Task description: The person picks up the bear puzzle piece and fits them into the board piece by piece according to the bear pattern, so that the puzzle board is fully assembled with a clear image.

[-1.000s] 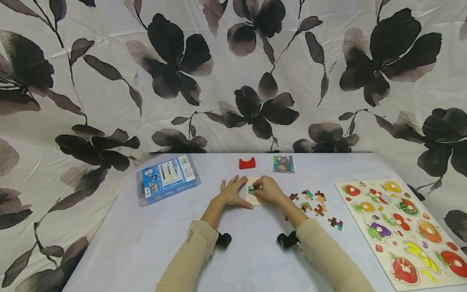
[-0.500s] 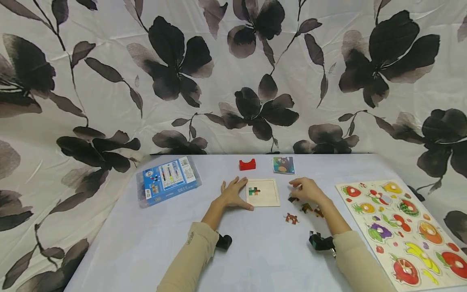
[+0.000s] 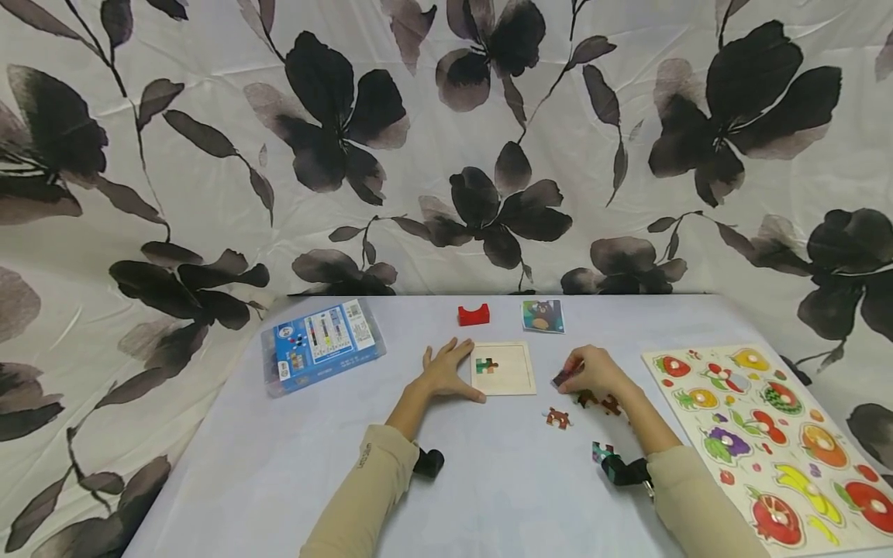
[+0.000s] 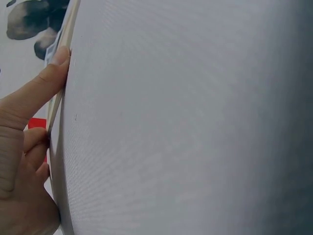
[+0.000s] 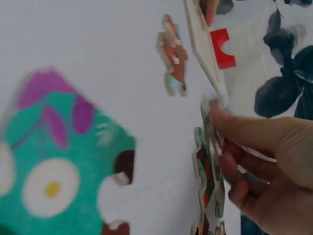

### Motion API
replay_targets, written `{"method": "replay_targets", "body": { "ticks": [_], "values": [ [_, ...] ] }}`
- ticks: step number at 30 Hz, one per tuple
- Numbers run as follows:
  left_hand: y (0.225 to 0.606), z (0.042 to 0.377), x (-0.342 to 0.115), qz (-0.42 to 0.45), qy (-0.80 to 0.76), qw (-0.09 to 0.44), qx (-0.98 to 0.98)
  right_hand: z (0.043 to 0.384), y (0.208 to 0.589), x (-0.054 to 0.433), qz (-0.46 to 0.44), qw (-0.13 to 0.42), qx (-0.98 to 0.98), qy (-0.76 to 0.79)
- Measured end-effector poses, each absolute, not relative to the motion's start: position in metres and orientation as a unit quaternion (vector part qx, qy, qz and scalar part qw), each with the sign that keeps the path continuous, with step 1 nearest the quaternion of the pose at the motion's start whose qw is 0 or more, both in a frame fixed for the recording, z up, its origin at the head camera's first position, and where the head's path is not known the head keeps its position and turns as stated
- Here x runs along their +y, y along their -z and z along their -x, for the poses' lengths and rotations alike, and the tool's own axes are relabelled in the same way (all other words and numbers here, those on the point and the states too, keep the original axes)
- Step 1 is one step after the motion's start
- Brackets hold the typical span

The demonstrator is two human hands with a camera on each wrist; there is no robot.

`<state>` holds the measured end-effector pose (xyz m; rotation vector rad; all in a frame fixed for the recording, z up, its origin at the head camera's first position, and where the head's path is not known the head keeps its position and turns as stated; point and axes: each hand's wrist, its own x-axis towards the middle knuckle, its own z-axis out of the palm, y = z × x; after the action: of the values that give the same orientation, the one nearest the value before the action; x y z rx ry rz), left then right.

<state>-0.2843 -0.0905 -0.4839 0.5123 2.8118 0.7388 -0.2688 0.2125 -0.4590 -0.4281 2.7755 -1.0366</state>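
My left hand rests with spread fingers along the left edge of a small wooden puzzle board. A green and brown puzzle piece lies in the board's recess at the left. To the right of the board, my right hand pinches a dark puzzle piece between thumb and fingers. Loose puzzle pieces lie partly hidden under that hand. Nearer me is a brown puzzle piece. A teal puzzle piece fills the left of the right wrist view.
At the back stand a red notched block and a bear picture card. A blue-labelled plastic box lies at the left. The large fruit board covers the table's right side.
My right hand has gone from inside the board to the loose pieces on the right and taken hold of a dark one. The left hand has stayed at the board's edge.
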Motion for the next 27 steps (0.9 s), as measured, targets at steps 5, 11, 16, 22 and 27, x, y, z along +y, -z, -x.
{"method": "replay_targets", "body": {
  "ticks": [5, 11, 16, 22, 27],
  "values": [
    [0.486, 0.286, -0.091, -0.174, -0.249, 0.094, 0.948, 0.28, 0.457, 0.218, 0.096, 0.071, 0.869, 0.48],
    [0.484, 0.286, -0.091, -0.174, -0.245, 0.095, 0.949, 0.29, 0.448, 0.213, 0.021, 0.099, 0.754, 0.649],
    [0.483, 0.285, -0.09, -0.174, -0.244, 0.096, 0.949, 0.296, 0.446, 0.207, -0.008, 0.094, 0.7, 0.708],
    [0.484, 0.285, -0.09, -0.176, -0.245, 0.096, 0.949, 0.302, 0.449, 0.199, -0.01, 0.079, 0.7, 0.71],
    [0.485, 0.286, -0.09, -0.177, -0.25, 0.091, 0.948, 0.307, 0.45, 0.19, 0.014, 0.053, 0.719, 0.693]
  ]
}}
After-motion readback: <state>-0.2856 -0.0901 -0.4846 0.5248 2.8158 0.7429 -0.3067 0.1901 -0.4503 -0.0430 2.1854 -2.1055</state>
